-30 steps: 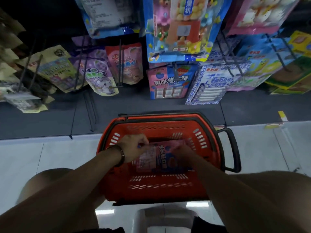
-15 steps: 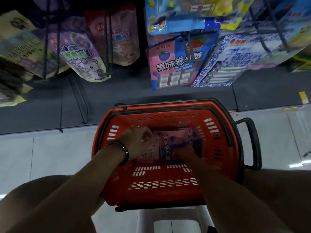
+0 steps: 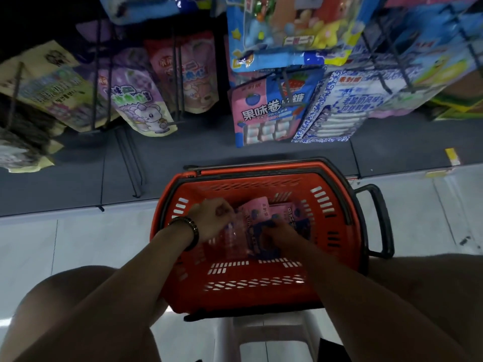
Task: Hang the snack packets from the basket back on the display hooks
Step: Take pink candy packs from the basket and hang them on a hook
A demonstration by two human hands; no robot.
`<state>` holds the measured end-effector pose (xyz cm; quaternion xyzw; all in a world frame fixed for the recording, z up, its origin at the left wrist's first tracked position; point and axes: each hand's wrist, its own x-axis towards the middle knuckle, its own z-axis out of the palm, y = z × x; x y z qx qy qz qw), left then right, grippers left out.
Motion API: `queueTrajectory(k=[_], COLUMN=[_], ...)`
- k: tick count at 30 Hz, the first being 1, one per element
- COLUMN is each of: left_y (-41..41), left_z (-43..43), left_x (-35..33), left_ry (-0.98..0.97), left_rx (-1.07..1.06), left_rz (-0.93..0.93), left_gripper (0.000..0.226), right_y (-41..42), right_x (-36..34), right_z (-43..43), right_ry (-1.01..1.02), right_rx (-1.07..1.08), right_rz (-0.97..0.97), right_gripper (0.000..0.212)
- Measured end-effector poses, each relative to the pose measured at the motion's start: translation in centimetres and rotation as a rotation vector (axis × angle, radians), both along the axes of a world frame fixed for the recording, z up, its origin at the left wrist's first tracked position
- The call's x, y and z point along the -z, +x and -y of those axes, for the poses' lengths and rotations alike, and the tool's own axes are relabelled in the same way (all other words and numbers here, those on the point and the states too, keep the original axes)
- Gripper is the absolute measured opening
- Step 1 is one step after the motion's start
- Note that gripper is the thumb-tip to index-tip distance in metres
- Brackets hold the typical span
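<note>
A: Packets (image 3: pixel 257 218) lie in the basket (image 3: pixel 261 176). Pink film, likely light, floppy and slick.
B: Hands?
A: Left hand (image 3: pixel 213 220) pinches one packet's edge. Right hand (image 3: pixel 278 233) rests on it, grip unclear.
B: Probably best held by the top margin, for the hooks (image 3: pixel 178 74).

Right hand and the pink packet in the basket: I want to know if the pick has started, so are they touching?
Touching. The head view shows the right hand with fingers curled over the pink packet inside the orange basket.
</note>
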<state>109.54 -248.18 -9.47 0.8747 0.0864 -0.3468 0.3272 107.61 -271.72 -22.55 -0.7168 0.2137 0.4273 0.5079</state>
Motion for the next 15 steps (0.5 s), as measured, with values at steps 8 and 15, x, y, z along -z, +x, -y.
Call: queueTrajectory(k=[8, 15], left_y=[-1.6, -5.0], left_z=[0.4, 2.4], left_x=[-4.4, -10.8], left_ry=[-0.101, -0.201], left_rx=[-0.131, -0.090], left_rz=[0.061, 0.293], left_gripper=[0.063, 0.029], right_y=[2.8, 3.3], right_x=[-12.6, -24.8], right_z=[1.3, 1.9], right_ry=[0.116, 0.083], right_rx=[-0.462, -0.619], right_rz=[0.216, 0.473], right_gripper=[0.023, 0.015])
